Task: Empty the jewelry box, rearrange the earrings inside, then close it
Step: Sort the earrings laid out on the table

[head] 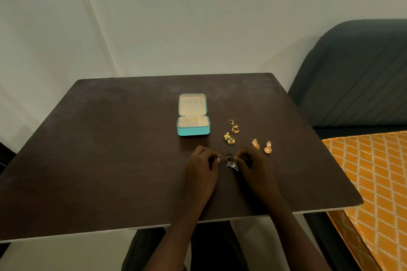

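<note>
Dark table point(110, 160) — both hands pinch silver earring point(231, 163)

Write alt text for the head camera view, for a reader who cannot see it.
Two hands, left hand and right hand, pinch a small silver earring between them over a dark table. Beyond them stands an open teal jewelry box, its compartments apparently empty, with gold rings, a green-and-gold piece and two gold earrings laid out to its right.

Single head-worn wide-angle view, looking forward and down across the dark table point(110, 138). Near edge of table low in frame, far edge against the wall point(198, 17). Forearms enter from bottom centre. Table sits close; no second view to overlap.
</note>
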